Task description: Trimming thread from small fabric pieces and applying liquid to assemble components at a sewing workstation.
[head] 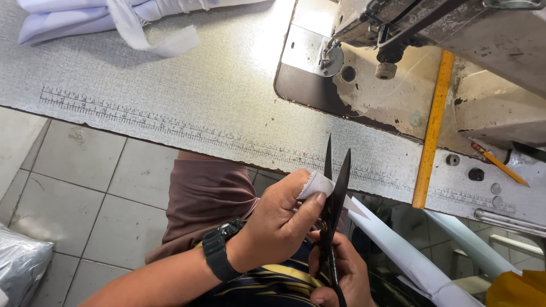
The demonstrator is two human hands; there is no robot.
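Black digital wristwatch (218,250) on the left wrist; bare forearms; navy, yellow-striped garment (278,281); brown trousers (207,196).

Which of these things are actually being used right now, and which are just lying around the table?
In use:
- left hand, pinching a white fabric piece
- right hand, gripping black scissors, blades open at the fabric

Lying about:
- sewing machine
- yellow ruler
- pencil
- folded white cloth at the table's far corner
- white fabric strips hanging below the table edge
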